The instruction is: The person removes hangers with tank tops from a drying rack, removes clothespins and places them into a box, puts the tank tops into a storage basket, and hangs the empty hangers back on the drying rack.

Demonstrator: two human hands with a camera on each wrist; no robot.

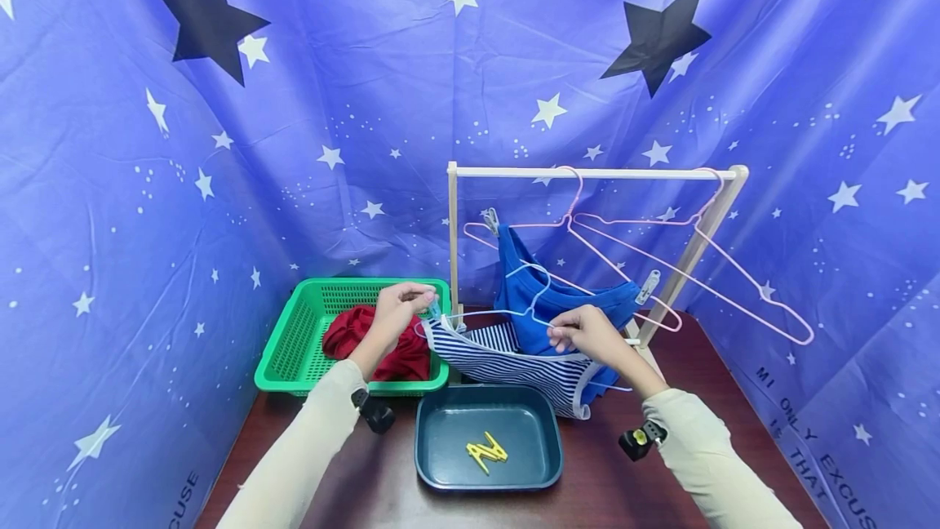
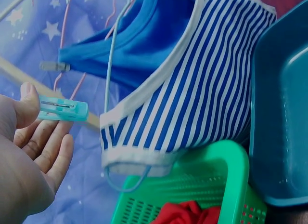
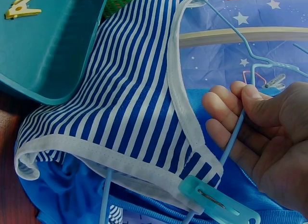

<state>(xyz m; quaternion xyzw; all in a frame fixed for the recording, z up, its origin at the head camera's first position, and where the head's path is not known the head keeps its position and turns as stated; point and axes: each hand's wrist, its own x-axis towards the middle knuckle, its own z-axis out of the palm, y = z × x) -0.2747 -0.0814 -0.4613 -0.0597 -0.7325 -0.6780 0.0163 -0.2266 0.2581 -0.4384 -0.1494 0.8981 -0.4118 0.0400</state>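
My left hand (image 1: 396, 313) pinches a teal clothespin (image 2: 65, 108) between thumb and fingers. The clothespin points at one shoulder strap of a navy-and-white striped tank top (image 1: 507, 366), a small gap away in the left wrist view. That top hangs on a light blue hanger (image 1: 495, 314). Thumb and fingertips of my right hand (image 1: 587, 331) pinch the hanger's arm beside its neck. A second teal clothespin (image 3: 219, 200) is clipped at the other strap. Behind, a blue tank top (image 1: 525, 280) hangs from a pink hanger (image 1: 569, 220), with pale clothespins (image 1: 648, 287) at its straps.
A wooden rack (image 1: 507, 173) stands at the back right, bearing another pink hanger (image 1: 696, 220). The green basket (image 1: 411, 388) at left contains red cloth (image 1: 407, 362). In front, a dark teal tray (image 1: 441, 447) holds yellow clothespins (image 1: 487, 453).
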